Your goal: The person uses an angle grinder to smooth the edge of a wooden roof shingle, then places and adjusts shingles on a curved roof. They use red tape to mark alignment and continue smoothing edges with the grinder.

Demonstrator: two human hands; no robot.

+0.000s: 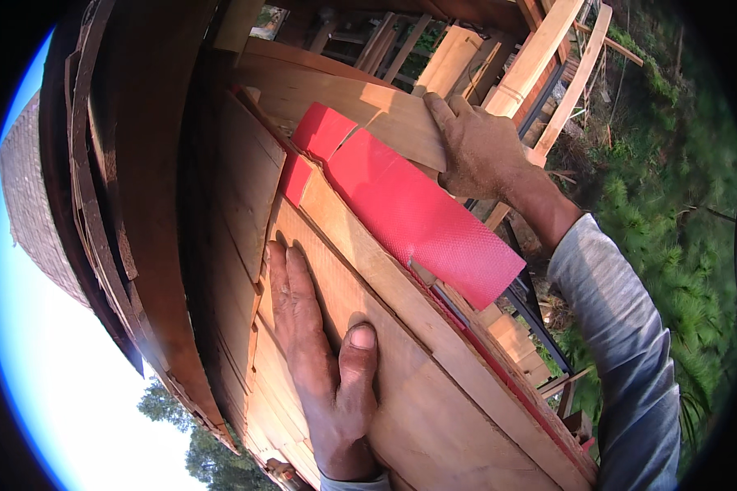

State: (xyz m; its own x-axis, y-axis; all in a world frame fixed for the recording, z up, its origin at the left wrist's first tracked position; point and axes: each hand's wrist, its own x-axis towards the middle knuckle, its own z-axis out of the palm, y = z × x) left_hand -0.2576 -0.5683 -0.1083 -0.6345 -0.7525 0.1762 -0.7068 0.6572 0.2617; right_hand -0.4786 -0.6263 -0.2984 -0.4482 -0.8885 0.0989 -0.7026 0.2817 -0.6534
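Note:
My left hand (323,352) lies flat on overlapping wooden boards (418,401), with its fingers stretched out and the thumb apart. At the upper right, my right hand (487,147) grips the end of a light wooden plank (344,106), its fingers bent over the edge. Between the two hands a red textured sheet (418,204) is folded over the edge of the boards. Near its lower end the sheet has a small tear or slit. A narrow wooden strip (352,237) runs alongside the sheet, on the left hand's side.
Dark curved wooden eaves (147,204) rise on the left, with a shingled roof (37,188) and bright sky beyond. Long timber beams (540,57) project at the upper right. Far below on the right are green plants (655,245) and a dark metal rail (540,327).

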